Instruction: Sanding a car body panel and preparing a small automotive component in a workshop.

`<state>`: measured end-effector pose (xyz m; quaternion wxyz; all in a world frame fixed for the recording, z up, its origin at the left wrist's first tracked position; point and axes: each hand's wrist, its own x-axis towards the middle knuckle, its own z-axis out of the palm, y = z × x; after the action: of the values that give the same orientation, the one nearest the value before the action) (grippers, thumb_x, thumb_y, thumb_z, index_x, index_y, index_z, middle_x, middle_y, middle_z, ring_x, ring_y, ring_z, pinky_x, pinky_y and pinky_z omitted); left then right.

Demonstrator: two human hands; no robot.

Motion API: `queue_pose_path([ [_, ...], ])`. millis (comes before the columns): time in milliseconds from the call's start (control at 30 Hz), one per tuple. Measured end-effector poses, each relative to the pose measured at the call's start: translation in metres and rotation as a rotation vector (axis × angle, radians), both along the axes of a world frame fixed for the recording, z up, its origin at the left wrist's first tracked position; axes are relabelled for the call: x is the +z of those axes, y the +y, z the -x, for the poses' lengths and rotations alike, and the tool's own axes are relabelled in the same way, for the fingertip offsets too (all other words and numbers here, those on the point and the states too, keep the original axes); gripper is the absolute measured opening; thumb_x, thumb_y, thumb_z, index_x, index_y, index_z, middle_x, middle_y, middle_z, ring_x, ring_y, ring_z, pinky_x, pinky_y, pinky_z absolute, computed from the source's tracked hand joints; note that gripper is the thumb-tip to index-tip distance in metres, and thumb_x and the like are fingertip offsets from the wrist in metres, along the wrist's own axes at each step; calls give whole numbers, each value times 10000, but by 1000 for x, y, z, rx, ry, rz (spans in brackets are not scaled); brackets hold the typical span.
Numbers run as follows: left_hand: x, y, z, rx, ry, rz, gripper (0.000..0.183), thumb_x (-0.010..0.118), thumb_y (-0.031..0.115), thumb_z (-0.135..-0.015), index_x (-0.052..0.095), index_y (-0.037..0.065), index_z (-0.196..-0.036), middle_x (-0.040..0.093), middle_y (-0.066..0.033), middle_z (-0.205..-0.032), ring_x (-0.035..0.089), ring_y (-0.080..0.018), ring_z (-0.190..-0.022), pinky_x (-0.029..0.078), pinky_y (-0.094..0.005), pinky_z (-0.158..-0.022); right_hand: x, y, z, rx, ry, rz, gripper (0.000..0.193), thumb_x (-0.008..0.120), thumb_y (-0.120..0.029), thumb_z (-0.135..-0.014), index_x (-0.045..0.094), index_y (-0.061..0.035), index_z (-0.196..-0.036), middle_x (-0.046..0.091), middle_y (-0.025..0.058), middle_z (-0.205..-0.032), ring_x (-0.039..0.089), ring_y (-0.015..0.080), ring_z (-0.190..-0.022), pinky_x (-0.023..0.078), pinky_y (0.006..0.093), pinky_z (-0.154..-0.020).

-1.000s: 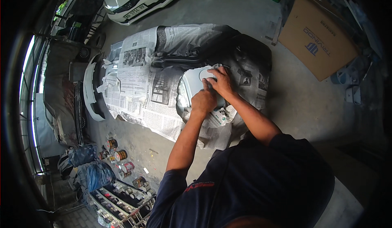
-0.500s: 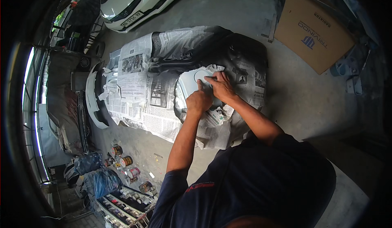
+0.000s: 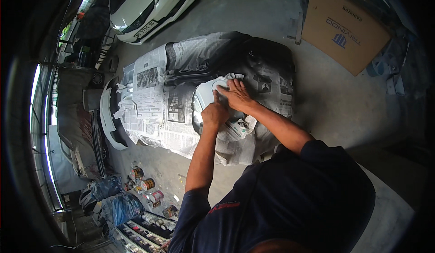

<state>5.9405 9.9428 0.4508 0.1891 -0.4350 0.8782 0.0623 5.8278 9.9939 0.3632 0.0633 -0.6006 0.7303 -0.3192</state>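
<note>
A pale, smooth piece (image 3: 205,92) with a thin curved line on it shows through a torn-edged gap in newspaper sheets (image 3: 147,101). My left hand (image 3: 215,115) comes in from the near side, its index finger stretched out onto the pale surface beside the curved line and its other fingers curled under. Just right of it, my right hand (image 3: 239,98) lies over the pale piece with fingers spread, the thumb side close to the left fingertip. I see nothing held in either hand, though the small gap between their fingertips is hard to make out.
Dark overspray covers the newspaper's far right part. A white car (image 3: 152,10) stands beyond, and a white bumper (image 3: 108,117) lies to the left. A large cardboard box (image 3: 346,31) is at far right. Paint cans (image 3: 147,184) and a rack of small containers (image 3: 140,230) stand lower left.
Both hands have shifted slightly left over the pale piece. My right hand's fingers have spread flatter, and its thumb side stays close to the left index fingertip. The view has turned a little.
</note>
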Motion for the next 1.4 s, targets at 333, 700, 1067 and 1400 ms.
queue_pose_path([
  [333,44,38,-37,209,271,48,770,601,373,-841,290,19,-1451,676,-234,-913,665,-389,-791,525,-464,-696,12,-5,6,110,31,-92,659,548,-35,-752,457,-183,-1388,435,186,-1257,388,345,-1167,300,442,-982],
  [700,85,151,-136,521,739,112,512,620,291,-864,539,-38,-1247,670,-250,-835,669,-379,-793,519,-405,-747,15,4,4,178,156,-142,683,547,-31,-745,457,-236,-1390,434,146,-1129,389,325,-1089,321,431,-926],
  [1067,37,253,-185,992,717,-15,432,640,278,-870,587,-12,-1187,670,-198,-726,678,-290,-679,519,-372,-658,21,37,20,179,220,-183,695,585,-68,-753,419,-216,-1411,401,185,-1260,358,349,-1183,300,443,-976],
  [1400,-5,346,-150,1220,683,-1,466,628,282,-878,573,-52,-1199,679,-191,-762,671,-254,-658,526,-360,-643,4,-19,43,326,290,-53,691,529,-25,-767,448,-314,-1389,461,152,-1226,408,309,-1117,318,411,-915],
])
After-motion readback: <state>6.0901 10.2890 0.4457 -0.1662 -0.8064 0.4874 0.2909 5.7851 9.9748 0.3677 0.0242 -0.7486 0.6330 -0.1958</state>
